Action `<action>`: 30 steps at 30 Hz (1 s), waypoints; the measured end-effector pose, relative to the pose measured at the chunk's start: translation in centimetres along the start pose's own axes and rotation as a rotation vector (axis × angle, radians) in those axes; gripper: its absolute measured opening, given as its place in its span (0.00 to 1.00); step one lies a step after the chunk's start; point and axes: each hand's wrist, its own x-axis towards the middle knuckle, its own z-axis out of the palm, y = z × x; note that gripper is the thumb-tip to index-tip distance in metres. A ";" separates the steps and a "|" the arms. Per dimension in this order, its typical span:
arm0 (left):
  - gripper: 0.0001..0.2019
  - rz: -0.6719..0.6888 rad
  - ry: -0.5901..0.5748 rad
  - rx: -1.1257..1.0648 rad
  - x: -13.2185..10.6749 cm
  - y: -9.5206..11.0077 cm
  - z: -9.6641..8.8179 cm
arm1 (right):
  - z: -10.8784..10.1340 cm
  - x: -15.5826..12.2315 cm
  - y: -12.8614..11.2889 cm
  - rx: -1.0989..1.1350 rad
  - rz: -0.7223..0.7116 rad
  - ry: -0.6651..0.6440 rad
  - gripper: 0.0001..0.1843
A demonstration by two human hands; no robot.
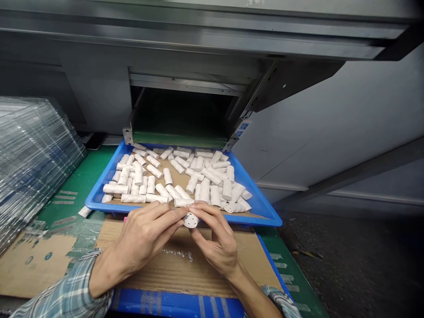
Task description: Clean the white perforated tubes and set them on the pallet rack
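My left hand [145,234] and my right hand [215,238] meet just in front of a blue plastic tray, both gripping a short white cylinder [191,219]. Small dark holes dot its end, which faces me. Its far part is partly hidden by my fingers. The tray [265,212] holds many similar white cylinders [168,176], lying loose at mixed angles on a brown cardboard liner [179,181]. My fingertips are close to the tray's near rim, and the nearest cylinders lie just beyond them.
A cardboard sheet [185,265] lies under my hands, on a green work surface [76,185], with a blue strip [172,304] nearest me. A stack of clear plastic sheets [33,163] leans at left. Behind the tray is a grey metal machine with a dark opening [180,115].
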 end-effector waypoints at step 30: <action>0.16 0.041 -0.003 0.022 0.0 -0.2 0.0 | 0.0 0.1 0.1 0.020 -0.035 0.005 0.33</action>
